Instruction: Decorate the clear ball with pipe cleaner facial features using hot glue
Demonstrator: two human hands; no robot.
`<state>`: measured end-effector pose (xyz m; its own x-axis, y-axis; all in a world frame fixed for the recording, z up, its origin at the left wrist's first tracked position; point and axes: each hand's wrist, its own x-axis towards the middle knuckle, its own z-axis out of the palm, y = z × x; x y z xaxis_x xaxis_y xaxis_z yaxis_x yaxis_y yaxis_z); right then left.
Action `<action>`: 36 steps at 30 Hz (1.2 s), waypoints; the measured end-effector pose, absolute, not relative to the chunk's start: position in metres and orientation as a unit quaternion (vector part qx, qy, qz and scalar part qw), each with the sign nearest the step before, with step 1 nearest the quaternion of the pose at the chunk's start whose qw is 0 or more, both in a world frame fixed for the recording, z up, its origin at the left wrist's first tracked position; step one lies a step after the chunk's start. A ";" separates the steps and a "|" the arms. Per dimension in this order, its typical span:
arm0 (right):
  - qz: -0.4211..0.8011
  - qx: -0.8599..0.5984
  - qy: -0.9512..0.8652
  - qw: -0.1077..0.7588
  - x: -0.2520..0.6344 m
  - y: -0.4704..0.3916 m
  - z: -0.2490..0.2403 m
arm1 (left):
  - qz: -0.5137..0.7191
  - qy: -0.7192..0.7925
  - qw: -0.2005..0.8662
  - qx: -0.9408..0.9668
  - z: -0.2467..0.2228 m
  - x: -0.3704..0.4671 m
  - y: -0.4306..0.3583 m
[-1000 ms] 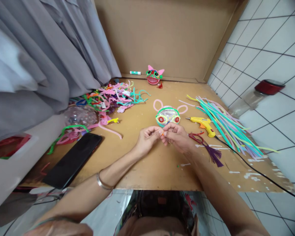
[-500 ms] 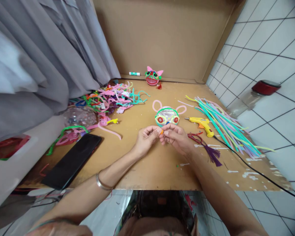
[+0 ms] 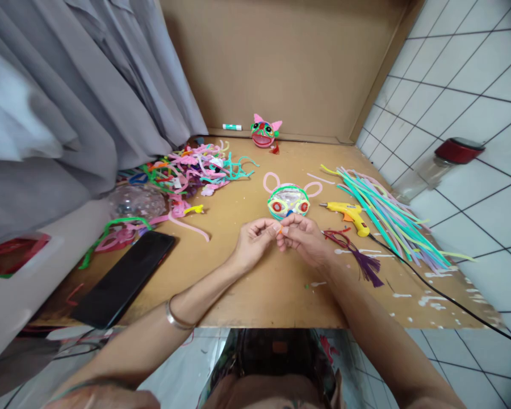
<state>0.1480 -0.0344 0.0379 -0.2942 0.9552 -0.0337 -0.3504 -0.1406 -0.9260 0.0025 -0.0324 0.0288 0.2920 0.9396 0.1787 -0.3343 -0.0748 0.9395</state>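
A person's two bare hands are meeting above a wooden desk (image 3: 238, 301). The left hand (image 3: 254, 240) and right hand (image 3: 309, 238) are pinching a small orange piece (image 3: 280, 230) between them, each grip pressing thumb towards finger; the fingers are hiding most of its shape.

Just beyond, an animal-like face (image 3: 288, 195) is resting on the desk. It is already wearing a green rim, red eyes ringed in pale yellow, a touch of blue below and two pink loop ears. Beside the smaller face (image 3: 263, 136) at the back, which is showing a wide red mouth and solid pink ears, it is looking part-built: its ear loops are standing unfilled, and the hands are covering any mouth.

To the right, a yellow glue gun (image 3: 351, 212), a purple tassel (image 3: 368, 267) and a bundle of fuzzy stems (image 3: 392, 218) are crowding the desk. To the left, a tangled pile of stems (image 3: 200, 167) and a black phone (image 3: 123, 278) are taking up space.
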 end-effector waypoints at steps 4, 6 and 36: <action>0.673 -0.341 -0.442 0.485 0.148 -0.034 0.037 | 0.519 0.299 0.610 0.519 0.031 0.002 -0.033; 0.673 -0.342 -0.441 0.485 0.148 -0.034 0.036 | 0.518 0.301 0.609 0.519 0.032 0.003 -0.033; 0.584 -0.369 -0.511 0.511 0.143 -0.038 0.038 | 0.538 0.269 0.646 0.469 0.029 0.003 -0.032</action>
